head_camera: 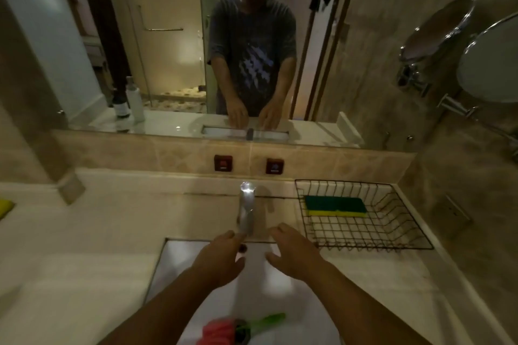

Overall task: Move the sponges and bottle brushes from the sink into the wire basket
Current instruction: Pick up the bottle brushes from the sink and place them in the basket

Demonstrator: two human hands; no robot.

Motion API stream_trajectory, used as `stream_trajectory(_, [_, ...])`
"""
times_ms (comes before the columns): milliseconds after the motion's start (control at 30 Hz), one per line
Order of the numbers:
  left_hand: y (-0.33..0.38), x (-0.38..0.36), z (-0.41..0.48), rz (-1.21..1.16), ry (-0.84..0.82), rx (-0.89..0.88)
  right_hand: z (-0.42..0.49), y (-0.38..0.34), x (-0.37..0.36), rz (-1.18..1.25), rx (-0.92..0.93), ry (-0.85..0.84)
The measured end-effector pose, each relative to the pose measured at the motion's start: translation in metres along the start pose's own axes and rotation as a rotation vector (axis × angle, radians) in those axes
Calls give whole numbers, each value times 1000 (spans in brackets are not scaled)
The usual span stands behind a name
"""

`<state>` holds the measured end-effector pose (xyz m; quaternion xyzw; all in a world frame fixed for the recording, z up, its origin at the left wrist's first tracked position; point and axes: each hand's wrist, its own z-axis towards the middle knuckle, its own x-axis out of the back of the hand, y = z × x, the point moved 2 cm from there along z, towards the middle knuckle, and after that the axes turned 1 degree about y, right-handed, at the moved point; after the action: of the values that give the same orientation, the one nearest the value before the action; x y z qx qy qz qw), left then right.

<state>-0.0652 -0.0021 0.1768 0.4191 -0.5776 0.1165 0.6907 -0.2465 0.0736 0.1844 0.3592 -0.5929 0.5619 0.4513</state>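
Observation:
A black wire basket (398, 232) stands on the counter to the right of the tap. Inside it, at the back left, lies a green and yellow sponge (335, 206). The white sink (179, 258) sits below the tap, and a bottle brush (241, 329) with a pink head and green handle lies in it near the bottom edge of the view. My left hand (218, 258) and my right hand (294, 252) hover over the sink's far end, fingers spread, holding nothing. My forearms hide parts of the basin.
A chrome tap (246, 210) rises behind the sink, between my hands. A yellow object (5, 207) lies at the far left of the counter. Two bottles (131, 103) and a person appear in the wall mirror. A round chrome mirror (487, 64) juts out at right.

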Motion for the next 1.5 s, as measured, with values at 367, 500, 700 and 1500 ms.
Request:
stream_trajectory(367, [-36,-64,-56,-26,-179,130,-44,-14,-92,98,-74,-195])
stream_trajectory(500, [-38,-100,-72,-94,-295,211,-60,-9,-125,82,-80,-299])
stream_trajectory(700, [-35,-130,-74,-153,-375,168,-67,7,-164,25,-50,-417])
stream_trajectory(1500, [-46,-202,-59,47,-601,132,-46,44,-237,89,-55,-529])
